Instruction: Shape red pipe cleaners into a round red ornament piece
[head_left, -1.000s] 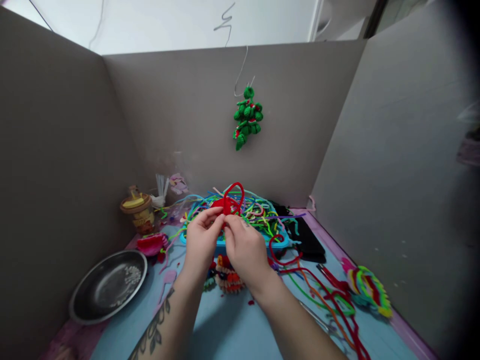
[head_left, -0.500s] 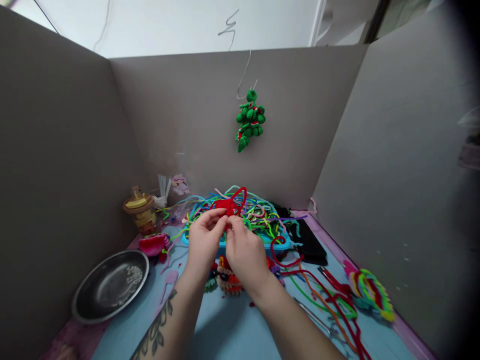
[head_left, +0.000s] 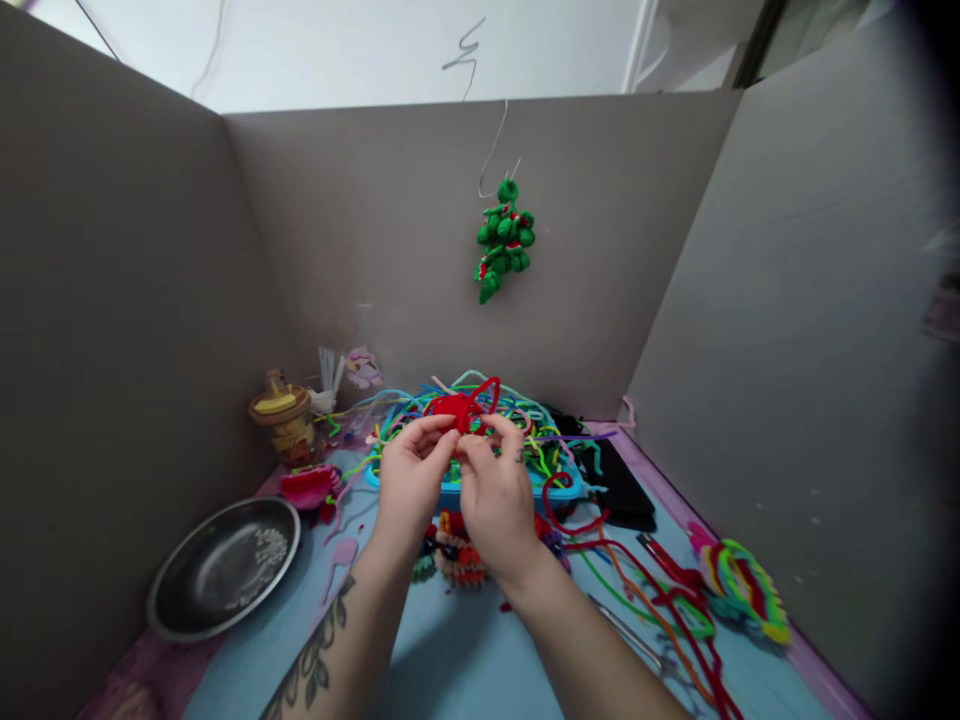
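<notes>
My left hand [head_left: 412, 462] and my right hand [head_left: 495, 490] meet in the middle, thumbs and fingertips pinched together on a small red yarn piece [head_left: 454, 406]. A loop of the red yarn stands up above the fingers. The part between the fingertips is mostly hidden. Just behind the hands lies a blue basket [head_left: 555, 490] heaped with many-coloured yarn strands [head_left: 540, 455]. Below my right hand, on the blue table surface, sits a multicoloured knitted-looking piece [head_left: 456, 562], partly covered by it.
A metal bowl [head_left: 202, 590] with small white bits stands at left, near a lidded cup [head_left: 289, 425]. On the right lie red yarn strands [head_left: 622, 550], scissors-like metal tool [head_left: 626, 625], a black flat item [head_left: 619, 490] and a colourful ring [head_left: 750, 590]. A green ornament [head_left: 506, 240] hangs ahead.
My right hand's fingers have lifted and spread slightly around the red yarn piece, with the index finger now raised. My left hand keeps its pinch. The view has shifted a little.
</notes>
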